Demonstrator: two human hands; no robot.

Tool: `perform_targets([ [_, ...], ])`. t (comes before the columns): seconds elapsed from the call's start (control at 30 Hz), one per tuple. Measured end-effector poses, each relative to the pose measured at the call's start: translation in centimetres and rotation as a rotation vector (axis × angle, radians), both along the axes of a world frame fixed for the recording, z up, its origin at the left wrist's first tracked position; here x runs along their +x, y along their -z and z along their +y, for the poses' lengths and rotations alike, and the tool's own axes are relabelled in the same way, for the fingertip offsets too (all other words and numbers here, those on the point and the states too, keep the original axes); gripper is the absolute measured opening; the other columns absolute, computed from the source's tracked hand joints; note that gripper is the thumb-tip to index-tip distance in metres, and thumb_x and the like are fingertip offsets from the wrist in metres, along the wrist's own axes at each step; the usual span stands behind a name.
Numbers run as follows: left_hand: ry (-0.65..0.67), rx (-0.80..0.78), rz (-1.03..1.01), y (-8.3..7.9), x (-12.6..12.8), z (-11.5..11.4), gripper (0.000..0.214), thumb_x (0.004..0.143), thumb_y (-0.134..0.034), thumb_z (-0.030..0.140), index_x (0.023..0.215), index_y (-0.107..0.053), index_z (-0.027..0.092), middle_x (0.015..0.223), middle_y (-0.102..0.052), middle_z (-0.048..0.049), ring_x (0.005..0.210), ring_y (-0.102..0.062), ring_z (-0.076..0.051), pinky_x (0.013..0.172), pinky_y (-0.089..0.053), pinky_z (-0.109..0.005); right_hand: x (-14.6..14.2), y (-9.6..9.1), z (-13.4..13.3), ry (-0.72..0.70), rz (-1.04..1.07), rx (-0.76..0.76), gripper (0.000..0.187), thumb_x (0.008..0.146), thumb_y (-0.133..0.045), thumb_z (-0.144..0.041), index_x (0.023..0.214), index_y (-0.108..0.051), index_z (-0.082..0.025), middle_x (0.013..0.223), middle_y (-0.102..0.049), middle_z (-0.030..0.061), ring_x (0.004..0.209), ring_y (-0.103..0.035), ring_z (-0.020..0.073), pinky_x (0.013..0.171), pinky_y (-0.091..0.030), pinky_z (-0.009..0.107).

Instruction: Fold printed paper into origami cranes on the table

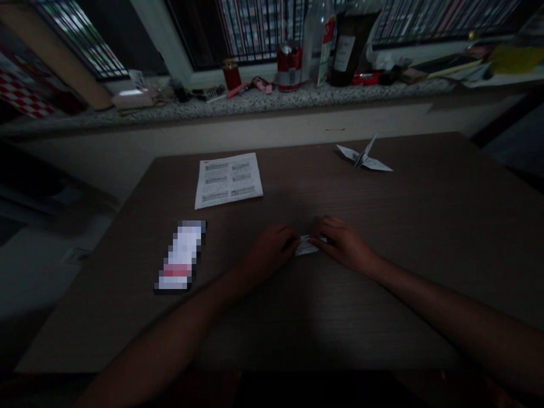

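Note:
A small piece of folded paper [306,246] lies low over the middle of the brown table [272,323], between my two hands. My left hand [274,245] is closed, its thumb and fingers pinching the paper's left end. At the right end, the bent fingers and thumb of my right hand [340,241] grip the same paper and cover part of it. Farther back on the right stands a folded paper crane [363,158] with its wings spread. A printed sheet [229,180] rests flat at the back left.
A phone [181,258] with a lit, blurred screen lies left of my left arm. Behind the table, a granite windowsill [255,101] holds a red can [289,67], a clear plastic bottle [313,42], a dark bottle [349,48], a small red bottle [232,75] and assorted clutter.

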State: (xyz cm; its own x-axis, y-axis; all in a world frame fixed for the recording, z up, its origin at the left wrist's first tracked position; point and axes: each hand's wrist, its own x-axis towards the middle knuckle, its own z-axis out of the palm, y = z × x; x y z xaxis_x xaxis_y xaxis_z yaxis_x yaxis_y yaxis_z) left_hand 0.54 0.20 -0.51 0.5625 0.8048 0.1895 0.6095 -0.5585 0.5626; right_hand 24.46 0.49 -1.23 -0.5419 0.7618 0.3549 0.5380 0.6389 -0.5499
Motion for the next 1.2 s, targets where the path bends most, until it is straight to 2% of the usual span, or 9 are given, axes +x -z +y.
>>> perform_targets([
  [0.2,0.032,0.041,0.007,0.2,0.0,-0.1,0.009,0.099,-0.066,0.025,0.105,-0.067,0.020,0.103,-0.066,-0.0046,0.098,-0.064,-0.020,0.087,-0.052,-0.032,0.0,0.2,0.0,-0.006,0.013,0.024,0.015,0.100,-0.063,-0.033,0.093,-0.070,-0.021,0.089,-0.070,0.0069,0.088,-0.065,0.0236,0.077,-0.050,0.037],
  [0.47,0.039,0.014,0.046,-0.1,-0.2,0.1,0.011,0.101,-0.061,0.025,0.097,-0.069,0.018,0.097,-0.067,-0.0040,0.092,-0.064,-0.019,0.082,-0.051,-0.031,1.1,0.3,0.3,-0.073,-0.003,-0.002,0.015,0.100,-0.062,-0.031,0.102,-0.075,-0.023,0.096,-0.072,0.0076,0.093,-0.068,0.0240,0.080,-0.056,0.038],
  [0.63,0.031,-0.004,0.055,-0.4,-0.3,0.1,0.015,0.103,-0.058,0.028,0.098,-0.070,0.019,0.097,-0.067,-0.0043,0.092,-0.065,-0.020,0.084,-0.053,-0.033,1.6,0.0,0.5,-0.076,-0.001,-0.019,0.018,0.100,-0.062,-0.031,0.097,-0.077,-0.023,0.090,-0.072,0.0065,0.086,-0.070,0.0211,0.076,-0.057,0.034],
  [0.87,0.021,-0.014,0.049,-0.6,-0.4,0.1,0.010,0.100,-0.063,0.025,0.099,-0.071,0.020,0.096,-0.067,-0.0032,0.089,-0.065,-0.019,0.083,-0.053,-0.032,1.9,-0.7,0.5,-0.111,0.006,-0.061,0.016,0.100,-0.063,-0.028,0.104,-0.078,-0.024,0.097,-0.075,0.0063,0.092,-0.072,0.0208,0.082,-0.059,0.035],
  [1.07,-0.007,-0.024,0.013,-0.6,-0.5,0.2,0.010,0.098,-0.067,0.028,0.096,-0.073,0.020,0.093,-0.069,-0.0023,0.086,-0.066,-0.018,0.081,-0.053,-0.030,2.0,-0.7,0.4,-0.103,0.019,-0.077,0.015,0.100,-0.063,-0.027,0.101,-0.078,-0.023,0.096,-0.075,0.0054,0.089,-0.072,0.0197,0.080,-0.059,0.033],
  [1.2,0.050,0.036,0.012,-0.4,-1.0,0.0,0.014,0.101,-0.062,0.028,0.108,-0.072,0.020,0.103,-0.070,-0.0047,0.096,-0.067,-0.019,0.087,-0.053,-0.031,1.9,-0.5,0.5,-0.094,0.032,-0.073,0.015,0.100,-0.064,-0.027,0.102,-0.078,-0.023,0.096,-0.075,0.0054,0.090,-0.072,0.0202,0.081,-0.059,0.034],
])
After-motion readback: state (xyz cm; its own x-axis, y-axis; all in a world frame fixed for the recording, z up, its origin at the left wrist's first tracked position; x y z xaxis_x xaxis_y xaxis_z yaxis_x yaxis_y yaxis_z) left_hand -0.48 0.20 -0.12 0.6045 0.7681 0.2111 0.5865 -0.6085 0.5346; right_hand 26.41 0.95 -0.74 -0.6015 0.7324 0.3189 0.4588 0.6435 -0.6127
